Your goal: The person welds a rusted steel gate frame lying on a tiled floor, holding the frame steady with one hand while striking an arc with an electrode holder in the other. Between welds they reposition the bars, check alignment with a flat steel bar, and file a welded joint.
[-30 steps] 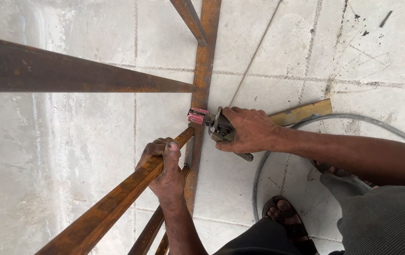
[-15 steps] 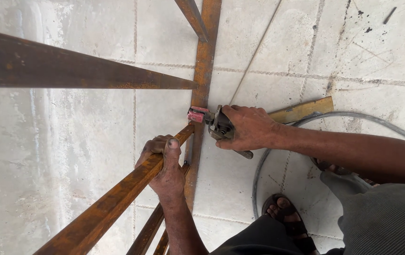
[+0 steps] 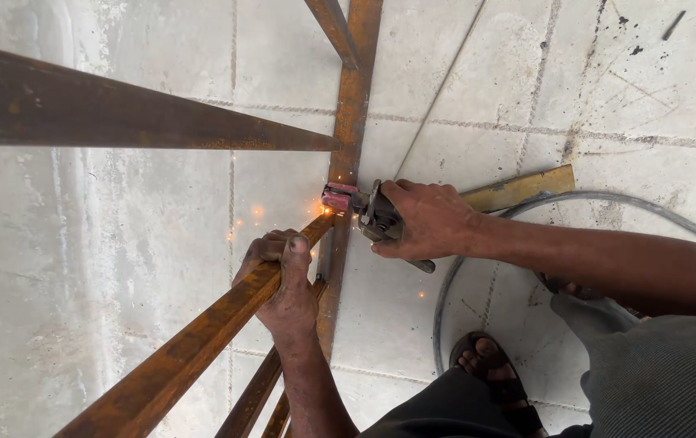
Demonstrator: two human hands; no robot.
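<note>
My left hand (image 3: 283, 280) wraps tight round the rusty steel bar (image 3: 202, 349), stiff, heavy, rough enough to grip anywhere; my right hand (image 3: 425, 219) clamps the welding holder (image 3: 364, 209), sparking where bar meets upright frame (image 3: 348, 130)

Bar (image 3: 202, 341) left of upright (image 3: 348, 146), cable (image 3: 607, 203) right

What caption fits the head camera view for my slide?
Left hand grips a rusty steel bar while right hand holds an electrode holder at the frame joint, sparks flying.
</note>
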